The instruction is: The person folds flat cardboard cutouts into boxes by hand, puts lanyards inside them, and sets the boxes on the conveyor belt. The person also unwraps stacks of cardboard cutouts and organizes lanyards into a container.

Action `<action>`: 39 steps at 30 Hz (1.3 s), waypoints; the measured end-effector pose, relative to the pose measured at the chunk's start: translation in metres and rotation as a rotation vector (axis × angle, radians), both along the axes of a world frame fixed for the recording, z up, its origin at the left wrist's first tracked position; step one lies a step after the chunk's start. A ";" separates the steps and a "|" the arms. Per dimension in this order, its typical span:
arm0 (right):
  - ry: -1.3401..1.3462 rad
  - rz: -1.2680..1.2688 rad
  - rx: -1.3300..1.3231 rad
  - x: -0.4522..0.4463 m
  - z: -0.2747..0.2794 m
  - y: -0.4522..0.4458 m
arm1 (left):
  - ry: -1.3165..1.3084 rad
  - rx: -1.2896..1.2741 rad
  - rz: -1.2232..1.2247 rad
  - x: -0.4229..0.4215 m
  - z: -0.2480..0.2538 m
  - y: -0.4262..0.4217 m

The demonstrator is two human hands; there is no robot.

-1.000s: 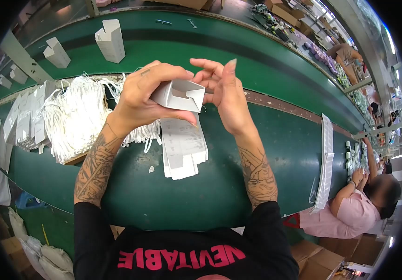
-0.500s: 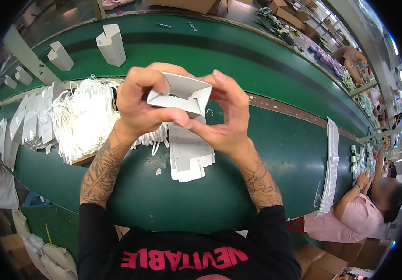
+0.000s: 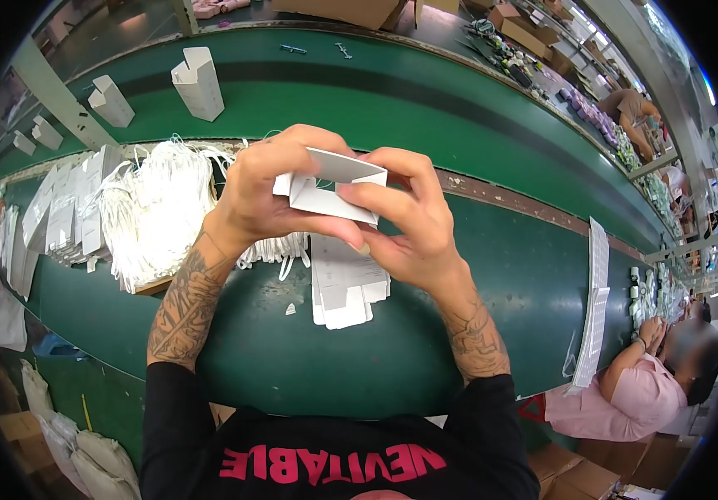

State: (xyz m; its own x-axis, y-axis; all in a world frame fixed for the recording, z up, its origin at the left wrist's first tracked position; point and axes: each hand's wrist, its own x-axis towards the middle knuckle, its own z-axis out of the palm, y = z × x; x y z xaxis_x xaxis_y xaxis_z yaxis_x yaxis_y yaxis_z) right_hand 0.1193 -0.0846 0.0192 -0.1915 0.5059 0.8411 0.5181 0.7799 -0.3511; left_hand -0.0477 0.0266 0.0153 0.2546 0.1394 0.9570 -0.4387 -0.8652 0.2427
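Note:
Between my two hands is a small white cardboard box (image 3: 326,202), held above the table with one end facing me and its flaps partly folded. My left hand (image 3: 271,187) is closed around its left side, thumb along the lower edge. At the right side, my right hand (image 3: 413,217) grips it, with a finger pressed on the flap at the opening and the thumb underneath. Below the hands lies a stack of flat white cartons (image 3: 346,287) on the green table (image 3: 276,367). A pile of white cords (image 3: 159,212) sits left of my left hand.
Flattened cartons (image 3: 75,208) stand in rows at the left. Several opened white boxes, one of them tall (image 3: 198,85), stand on the green conveyor belt (image 3: 292,92) beyond. White printed sheets (image 3: 591,308) lie at the right. A co-worker in pink (image 3: 638,392) sits further right.
The box has tilted and shifted slightly right and down in my hands. My right fingers have moved from its outer side onto the flap at the opening.

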 end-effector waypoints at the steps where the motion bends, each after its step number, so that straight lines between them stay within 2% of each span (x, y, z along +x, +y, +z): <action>1: -0.039 -0.018 0.007 0.000 0.001 0.000 | 0.028 0.033 0.018 -0.001 0.003 0.000; 5: -0.070 -0.056 -0.022 -0.003 0.002 -0.003 | 0.144 0.139 0.117 -0.012 0.015 -0.004; 9: 0.101 -0.012 -0.010 -0.008 -0.003 0.000 | 0.210 0.192 0.185 -0.016 0.013 -0.001; 12: 0.233 0.002 -0.060 -0.007 -0.016 0.004 | 0.146 0.195 0.173 -0.008 0.008 0.000; 15: 0.293 -0.041 -0.150 -0.009 -0.013 0.000 | 0.084 0.001 0.110 0.000 -0.005 0.001; 18: 0.257 -0.051 -0.262 -0.008 -0.002 -0.004 | 0.219 -0.092 0.249 -0.009 -0.004 -0.001; 22: 0.258 0.003 -0.355 -0.005 0.000 -0.002 | 0.245 -0.300 0.167 -0.006 -0.012 -0.003; 25: 0.279 0.038 -0.410 -0.002 -0.001 -0.002 | 0.302 -0.271 0.170 -0.005 -0.011 -0.002; 28: 0.393 0.069 -0.397 -0.002 -0.011 0.000 | 0.247 -0.132 0.264 -0.003 -0.016 -0.002; 29: 0.442 0.078 -0.379 -0.003 -0.014 0.001 | 0.181 -0.127 0.228 -0.001 -0.017 -0.001; 31: 0.274 0.084 -0.203 0.002 -0.013 0.006 | 0.052 -0.117 0.157 0.004 -0.016 0.001; 33: 0.039 0.000 -0.097 0.006 0.000 0.000 | 0.105 0.132 0.261 -0.006 -0.003 0.002; 34: 0.018 0.000 -0.103 0.006 -0.001 -0.001 | 0.132 0.256 0.312 -0.009 0.002 0.002; 39: -0.030 -0.029 -0.094 0.003 0.002 -0.001 | 0.176 0.242 0.347 -0.012 0.001 -0.001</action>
